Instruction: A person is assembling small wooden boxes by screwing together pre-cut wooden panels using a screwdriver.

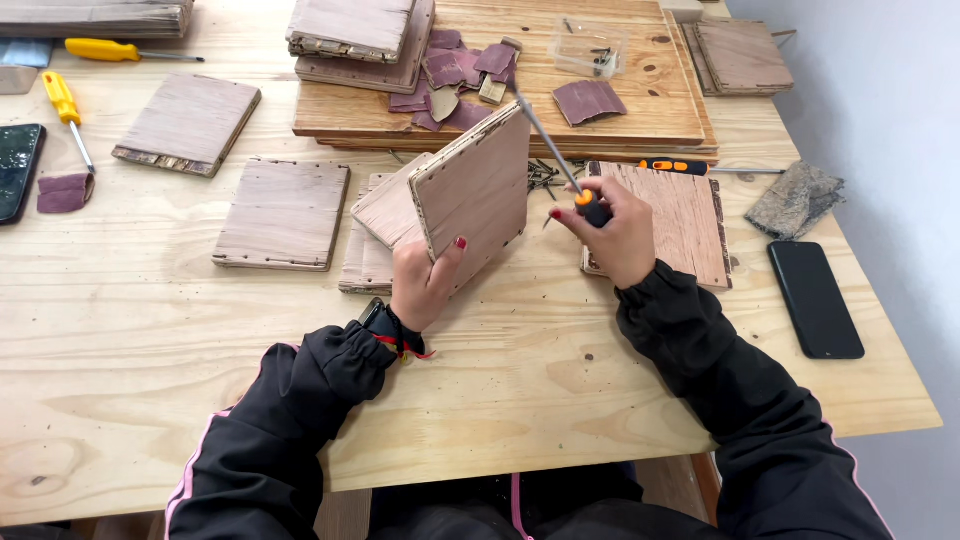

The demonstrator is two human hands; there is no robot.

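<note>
Your left hand (425,283) grips the lower edge of a small plywood panel (475,190), thumb on the near face and fingers curled behind it; the panel stands tilted on its edge above the table (140,340), over a stack of similar panels (375,235); your right hand (620,235) is closed around the black-and-orange handle of a screwdriver (560,155), its metal shaft slanting up and away past the panel's top right corner; just behind that hand lies a small heap of screws (543,176), and under it a flat reddish board (685,215); a second orange-and-black screwdriver (690,167) lies near the far edge of that board; a black phone (815,298) rests on the table to your right, well apart from your hands; to your left lie two more panels (285,213) and two yellow-handled screwdrivers (65,100); scraps of maroon sandpaper (455,68) sit on the large board (620,118) at the back.
</note>
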